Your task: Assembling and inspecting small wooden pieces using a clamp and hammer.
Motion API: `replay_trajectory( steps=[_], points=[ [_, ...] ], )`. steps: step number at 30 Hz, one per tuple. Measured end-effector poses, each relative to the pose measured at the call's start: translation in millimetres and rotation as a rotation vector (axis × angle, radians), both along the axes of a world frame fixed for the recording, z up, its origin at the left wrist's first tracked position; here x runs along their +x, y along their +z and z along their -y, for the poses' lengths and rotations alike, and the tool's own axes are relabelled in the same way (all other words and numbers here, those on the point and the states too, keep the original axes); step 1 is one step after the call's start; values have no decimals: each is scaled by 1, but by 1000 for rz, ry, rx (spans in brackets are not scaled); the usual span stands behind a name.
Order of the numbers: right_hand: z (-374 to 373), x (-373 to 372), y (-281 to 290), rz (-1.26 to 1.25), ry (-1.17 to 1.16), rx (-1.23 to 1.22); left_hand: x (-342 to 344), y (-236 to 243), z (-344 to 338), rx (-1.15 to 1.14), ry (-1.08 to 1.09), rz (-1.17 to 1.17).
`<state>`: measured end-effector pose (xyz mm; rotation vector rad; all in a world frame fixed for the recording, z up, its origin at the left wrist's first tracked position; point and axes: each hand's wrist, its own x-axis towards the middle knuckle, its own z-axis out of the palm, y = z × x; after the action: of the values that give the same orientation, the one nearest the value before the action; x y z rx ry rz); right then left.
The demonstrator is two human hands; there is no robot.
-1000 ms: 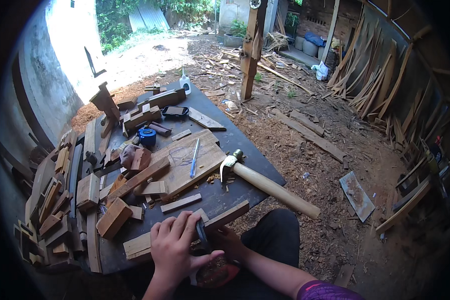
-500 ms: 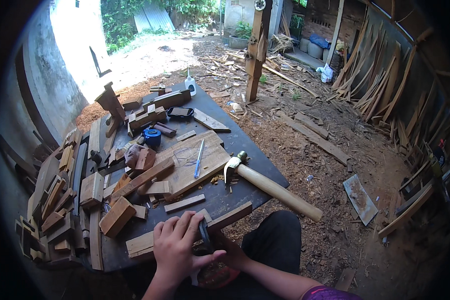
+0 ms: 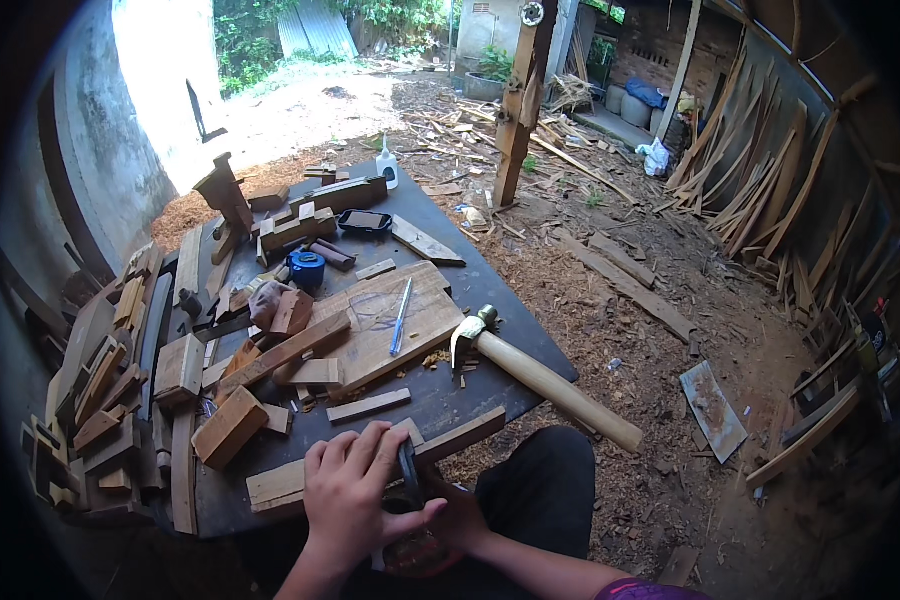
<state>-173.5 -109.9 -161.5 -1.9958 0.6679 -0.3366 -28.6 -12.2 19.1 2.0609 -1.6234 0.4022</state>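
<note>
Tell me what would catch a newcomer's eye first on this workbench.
Probably the claw hammer, lying with its pale handle jutting over the right edge of the dark table. Next, the flat wooden board at the centre with a blue pen on it, and the heap of wood offcuts crowding the left side. At the near edge, the left hand and right hand grip a dark tool.

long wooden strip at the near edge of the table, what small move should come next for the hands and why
Probably a short push of the dark hand tool along the long wooden strip. The left hand lies over the tool and strip, and the right hand grips from below at the dark table's near edge. What the tool is cannot be made out, so this is a guess.
</note>
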Motion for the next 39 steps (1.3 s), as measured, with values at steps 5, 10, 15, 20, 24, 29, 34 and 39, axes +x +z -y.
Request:
replay_trajectory(
  steps=[5, 10, 15, 20, 24, 29, 34, 39],
  points=[
    [45, -9, 8, -45, 146, 70, 1, 1, -1, 37, 3, -21],
    [114, 5, -10, -73, 590, 424, 1, 3, -1, 49, -10, -29],
    [110, -4, -19, 11, 690, 839, -1, 0, -4, -3, -14, -13],
    [69, -4, -21, 94, 281, 930, -11, 1, -2, -5, 80, -1],
    [52, -16, -11, 215, 83, 1060, -12, -6, 11, -49, 85, -23],
    [12, -21, -31, 574, -45, 1588, -33, -14, 25, -35, 256, -35],
    [15, -3, -40, 597, 9, 1643, -40, -26, 33, -103, 327, -49],
    [21, 19, -47, 655, 87, 1675, -45, -31, 36, -152, 337, -20]
  ],
)
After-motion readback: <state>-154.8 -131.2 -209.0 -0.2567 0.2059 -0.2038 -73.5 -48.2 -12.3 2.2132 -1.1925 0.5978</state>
